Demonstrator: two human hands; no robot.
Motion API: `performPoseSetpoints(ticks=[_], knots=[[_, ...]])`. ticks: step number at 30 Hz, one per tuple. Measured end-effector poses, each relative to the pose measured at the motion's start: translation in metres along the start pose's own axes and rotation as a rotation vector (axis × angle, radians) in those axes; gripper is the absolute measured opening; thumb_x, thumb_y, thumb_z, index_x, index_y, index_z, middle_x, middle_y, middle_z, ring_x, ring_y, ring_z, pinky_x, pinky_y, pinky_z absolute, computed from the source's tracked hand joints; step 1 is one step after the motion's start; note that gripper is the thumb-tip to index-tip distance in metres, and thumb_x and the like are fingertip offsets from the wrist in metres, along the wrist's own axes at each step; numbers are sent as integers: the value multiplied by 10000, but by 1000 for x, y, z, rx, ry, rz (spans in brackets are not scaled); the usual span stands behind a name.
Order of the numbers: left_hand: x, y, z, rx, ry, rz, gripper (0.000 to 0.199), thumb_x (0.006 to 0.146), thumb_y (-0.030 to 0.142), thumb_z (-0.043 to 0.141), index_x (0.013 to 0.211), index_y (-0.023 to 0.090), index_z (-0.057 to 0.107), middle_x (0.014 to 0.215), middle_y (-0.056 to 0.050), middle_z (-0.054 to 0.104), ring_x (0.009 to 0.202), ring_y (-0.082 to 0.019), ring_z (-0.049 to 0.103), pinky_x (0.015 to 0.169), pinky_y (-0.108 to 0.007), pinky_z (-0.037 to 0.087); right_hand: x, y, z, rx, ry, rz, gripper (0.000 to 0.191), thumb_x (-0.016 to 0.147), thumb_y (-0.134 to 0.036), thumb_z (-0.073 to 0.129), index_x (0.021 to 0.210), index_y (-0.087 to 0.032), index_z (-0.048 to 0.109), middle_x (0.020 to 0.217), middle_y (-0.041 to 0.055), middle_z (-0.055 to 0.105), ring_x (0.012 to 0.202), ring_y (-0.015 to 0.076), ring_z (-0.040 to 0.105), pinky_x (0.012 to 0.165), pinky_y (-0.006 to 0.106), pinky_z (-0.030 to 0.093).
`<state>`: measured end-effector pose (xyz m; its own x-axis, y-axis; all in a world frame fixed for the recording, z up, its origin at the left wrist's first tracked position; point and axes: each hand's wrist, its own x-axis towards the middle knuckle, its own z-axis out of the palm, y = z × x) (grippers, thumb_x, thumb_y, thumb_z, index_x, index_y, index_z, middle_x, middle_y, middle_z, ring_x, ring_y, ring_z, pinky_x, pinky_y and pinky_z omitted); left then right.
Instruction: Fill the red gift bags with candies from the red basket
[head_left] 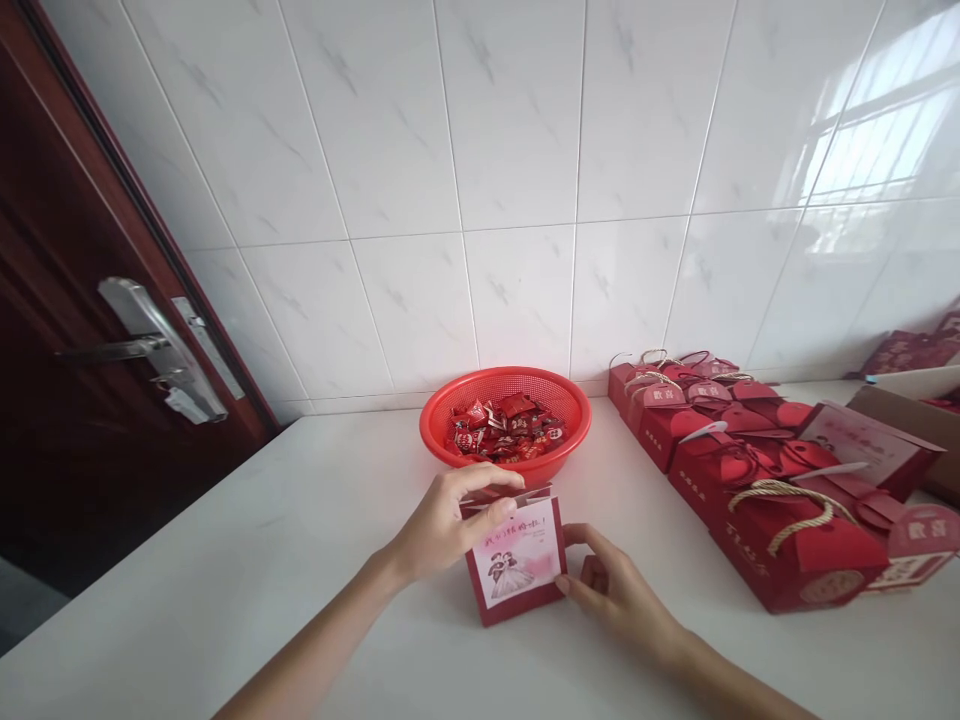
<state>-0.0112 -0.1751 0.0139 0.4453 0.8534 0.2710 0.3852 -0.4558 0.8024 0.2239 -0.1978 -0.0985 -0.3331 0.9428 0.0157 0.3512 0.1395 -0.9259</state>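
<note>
A small red paper gift bag [517, 570] with a pink front card, printed with a couple in wedding clothes, stands on the white counter in front of me. My left hand [461, 520] pinches its top edge between thumb and fingers. At the bag's right side, my right hand [611, 580] grips the edge with thumb in front and fingers behind. Just behind the bag sits a red plastic basket [433, 425] holding many wrapped candies [517, 425]. The inside of the bag is hidden from view.
Rows of red gift boxes [806, 560] with rope handles fill the right of the counter [300, 570]. An open cardboard box [900, 415] stands at the far right. A tiled wall [517, 180] runs behind, and a dark red door [97, 250] is at the left.
</note>
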Motion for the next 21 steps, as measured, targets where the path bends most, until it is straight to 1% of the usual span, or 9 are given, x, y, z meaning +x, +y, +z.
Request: performPoseSetpoints(ticks=[3,6,8,11,13,15,18,20,21], knots=[[2,-1,2,-52,18,-42,296,934,409,591,1104,200,713,1086,-62,735,1005,-211,674,885,-299,539,1,-2,1,-17,11,9,340,857,-328,598,1161,-183,555,666,-45,516,575,116,457,561,246,372],[7,-2,2,-82,13,-76,315,924,424,597,1102,192,715,916,-43,734,818,-180,665,791,-295,540,2,-2,2,-38,12,13,314,852,-306,598,1139,-183,566,676,-39,523,598,123,476,572,245,374],[13,-1,-2,-108,-39,-102,337,904,434,621,1108,179,706,867,-43,728,748,-169,650,739,-295,537,2,-1,2,-43,8,4,315,849,-304,600,1138,-183,571,688,-31,531,620,132,496,584,248,383],[32,1,-15,-174,-186,-105,435,891,483,631,1194,174,663,993,-82,750,905,-213,686,832,-330,548,3,3,2,-28,-10,-12,348,831,-332,632,1139,-181,573,673,-35,515,616,136,495,586,250,384],[53,-4,-28,-178,-217,-68,496,898,529,597,1230,163,645,1060,-104,747,996,-238,688,905,-364,543,4,5,2,-5,-30,-33,416,828,-417,656,1155,-176,567,651,-42,496,599,135,475,580,253,377],[80,-15,-39,-59,-151,-46,472,913,521,557,1185,152,667,1059,-106,747,983,-238,699,925,-374,542,3,4,1,18,-40,-73,486,848,-536,625,1164,-172,569,642,-42,484,593,136,462,583,259,375],[125,-39,-44,282,-82,-58,342,898,384,563,1124,167,700,1088,-89,750,997,-240,704,940,-350,535,2,0,-2,48,-37,-106,537,918,-642,467,1150,-172,580,640,-33,478,601,141,472,606,270,387],[150,-54,-39,559,-177,-125,351,898,250,499,1189,200,688,1207,-69,720,1065,-223,688,923,-302,536,1,-2,-2,71,-34,-96,567,946,-666,382,1139,-171,579,656,-25,490,603,139,486,617,274,397],[160,-60,-34,607,-214,-139,379,861,197,520,1199,213,691,1237,-67,709,1078,-228,685,905,-295,541,1,-3,-2,87,-32,-87,584,950,-678,357,1133,-169,576,670,-21,498,597,136,488,613,273,399]])
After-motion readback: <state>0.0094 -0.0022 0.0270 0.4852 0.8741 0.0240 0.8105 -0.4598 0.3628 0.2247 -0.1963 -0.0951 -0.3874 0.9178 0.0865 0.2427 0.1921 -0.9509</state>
